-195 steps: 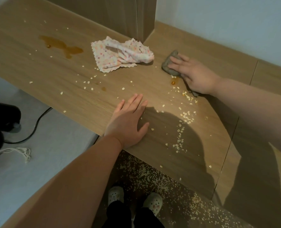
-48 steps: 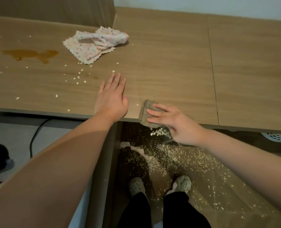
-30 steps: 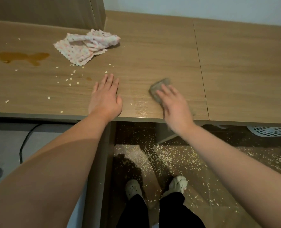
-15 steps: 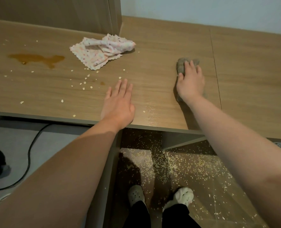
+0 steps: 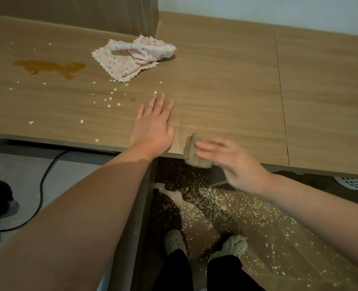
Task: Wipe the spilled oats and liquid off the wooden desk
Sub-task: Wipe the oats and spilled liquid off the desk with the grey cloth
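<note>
Grey cloth (image 5: 197, 153) is noted at the desk (image 5: 226, 91) front edge, half overhanging, pressed under the right hand (image 5: 237, 164), fingers straight (blurred; thumb unseen). Oats (image 5: 111, 99) and puddle (image 5: 50, 67) are found leftward and farther back, beyond the flat, empty left hand (image 5: 153, 124).

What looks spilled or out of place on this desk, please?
A brown puddle sits unwiped at the left of the desk, oat flakes lie scattered between it and the left hand, and many more oats cover the floor below.

scattered oats (image 5: 110, 98) and brown puddle (image 5: 48, 66) on wooden desk (image 5: 226, 80)
</note>
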A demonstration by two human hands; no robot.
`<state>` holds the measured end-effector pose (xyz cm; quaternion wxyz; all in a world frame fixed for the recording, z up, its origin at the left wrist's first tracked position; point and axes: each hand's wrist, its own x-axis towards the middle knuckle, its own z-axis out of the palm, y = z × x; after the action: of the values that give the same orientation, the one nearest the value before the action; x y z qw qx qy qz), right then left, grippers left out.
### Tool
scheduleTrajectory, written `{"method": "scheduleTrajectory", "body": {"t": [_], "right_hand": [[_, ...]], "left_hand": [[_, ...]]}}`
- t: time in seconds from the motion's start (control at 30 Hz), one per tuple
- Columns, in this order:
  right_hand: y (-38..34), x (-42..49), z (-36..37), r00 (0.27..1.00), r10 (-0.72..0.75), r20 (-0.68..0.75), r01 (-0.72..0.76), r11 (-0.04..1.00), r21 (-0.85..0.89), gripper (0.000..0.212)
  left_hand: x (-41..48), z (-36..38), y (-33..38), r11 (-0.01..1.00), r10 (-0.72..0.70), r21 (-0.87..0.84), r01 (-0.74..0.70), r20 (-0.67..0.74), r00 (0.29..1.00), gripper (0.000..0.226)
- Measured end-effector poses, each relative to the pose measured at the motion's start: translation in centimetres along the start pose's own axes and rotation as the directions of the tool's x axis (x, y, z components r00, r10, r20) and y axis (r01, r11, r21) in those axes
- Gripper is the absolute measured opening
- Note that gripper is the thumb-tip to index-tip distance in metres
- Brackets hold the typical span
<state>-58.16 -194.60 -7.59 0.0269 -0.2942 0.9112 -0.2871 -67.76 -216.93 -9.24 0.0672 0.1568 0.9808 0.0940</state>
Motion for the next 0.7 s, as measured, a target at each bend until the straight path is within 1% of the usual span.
{"method": "scheduleTrajectory", "body": {"t": [0.03, 0.07, 0.1, 0.13, 0.2, 0.27, 0.3, 0.33, 0.37, 0.4, 0.43, 0.47, 0.5, 0.53, 0.57, 0.6, 0.63, 0.67, 0.7], "right_hand": [[0.2, 0.3, -1.0, 0.991, 0.111, -0.079, -0.11, 0.994, 0.026, 0.049], [0.8, 0.9, -2.2, 0.955, 0.246, -0.168, -0.241, 0.969, 0.049, 0.05], [2.0, 1.6, -3.3, 0.899, 0.361, -0.248, -0.362, 0.931, 0.044, 0.051], [3.6, 2.3, -4.2, 0.842, 0.453, -0.292, -0.47, 0.883, 0.013, 0.051], [6.5, 3.5, -5.0, 0.762, 0.57, -0.307, -0.618, 0.781, -0.085, 0.049], [7.7, 4.3, -4.0, 0.717, 0.625, -0.308, -0.691, 0.697, -0.192, 0.048], [7.4, 4.5, -3.0, 0.702, 0.637, -0.318, -0.709, 0.669, -0.225, 0.049], [6.4, 4.5, -1.9, 0.717, 0.619, -0.321, -0.695, 0.672, -0.256, 0.049], [5.0, 4.3, -0.7, 0.772, 0.564, -0.294, -0.634, 0.716, -0.292, 0.049], [3.6, 3.6, 0.3, 0.851, 0.473, -0.228, -0.525, 0.784, -0.332, 0.049], [2.7, 2.7, 1.0, 0.923, 0.364, -0.127, -0.385, 0.848, -0.365, 0.048], [2.5, 1.6, 1.2, 0.964, 0.264, -0.016, -0.251, 0.894, -0.372, 0.047], [3.3, 0.8, 0.5, 0.98, 0.182, 0.084, -0.14, 0.922, -0.362, 0.047], [4.5, 0.4, -0.6, 0.979, 0.138, 0.151, -0.078, 0.935, -0.347, 0.047], [6.1, 0.4, -1.9, 0.975, 0.146, 0.17, -0.08, 0.936, -0.343, 0.046], [7.6, 0.8, -3.1, 0.968, 0.207, 0.139, -0.148, 0.925, -0.35, 0.047], [9.0, 1.5, -4.1, 0.951, 0.306, 0.055, -0.268, 0.897, -0.353, 0.049], [10.2, 2.6, -4.9, 0.907, 0.418, -0.053, -0.411, 0.848, -0.336, 0.051], [10.9, 4.0, -5.2, 0.834, 0.529, -0.157, -0.551, 0.778, -0.304, 0.051]], "left_hand": [[0.0, 0.0, 0.0, 0.999, 0.012, 0.04, -0.013, 0.018, 1.0, 0.06], [0.0, 0.0, 0.0, 0.998, 0.02, 0.067, -0.022, 0.031, 0.999, 0.06], [0.0, 0.0, 0.0, 0.996, 0.023, 0.083, -0.026, 0.041, 0.999, 0.06], [0.0, 0.0, 0.0, 0.995, 0.024, 0.093, -0.028, 0.048, 0.999, 0.06], [0.1, 0.0, 0.0, 0.994, 0.021, 0.109, -0.027, 0.056, 0.998, 0.06], [0.1, 0.1, 0.0, 0.992, 0.022, 0.123, -0.029, 0.058, 0.998, 0.06], [0.1, 0.1, 0.0, 0.991, 0.022, 0.128, -0.029, 0.057, 0.998, 0.06], [0.1, 0.1, 0.0, 0.991, 0.021, 0.129, -0.029, 0.056, 0.998, 0.06], [0.1, 0.2, 0.0, 0.991, 0.02, 0.13, -0.028, 0.056, 0.998, 0.06], [0.1, 0.2, 0.0, 0.991, 0.019, 0.133, -0.027, 0.055, 0.998, 0.06], [0.1, 0.2, 0.0, 0.99, 0.019, 0.137, -0.027, 0.055, 0.998, 0.06], [0.1, 0.2, 0.0, 0.99, 0.021, 0.14, -0.029, 0.058, 0.998, 0.06], [0.1, 0.2, 0.0, 0.989, 0.023, 0.141, -0.031, 0.06, 0.998, 0.06], [0.1, 0.3, 0.0, 0.989, 0.023, 0.144, -0.031, 0.059, 0.998, 0.06], [0.1, 0.3, 0.0, 0.989, 0.021, 0.148, -0.03, 0.058, 0.998, 0.06], [0.2, 0.4, 0.0, 0.988, 0.019, 0.15, -0.028, 0.058, 0.998, 0.06], [0.2, 0.4, 0.0, 0.989, 0.015, 0.149, -0.024, 0.06, 0.998, 0.06], [0.2, 0.4, 0.0, 0.989, 0.01, 0.148, -0.019, 0.063, 0.998, 0.061], [0.2, 0.4, 0.1, 0.989, 0.005, 0.148, -0.015, 0.065, 0.998, 0.061]]}}
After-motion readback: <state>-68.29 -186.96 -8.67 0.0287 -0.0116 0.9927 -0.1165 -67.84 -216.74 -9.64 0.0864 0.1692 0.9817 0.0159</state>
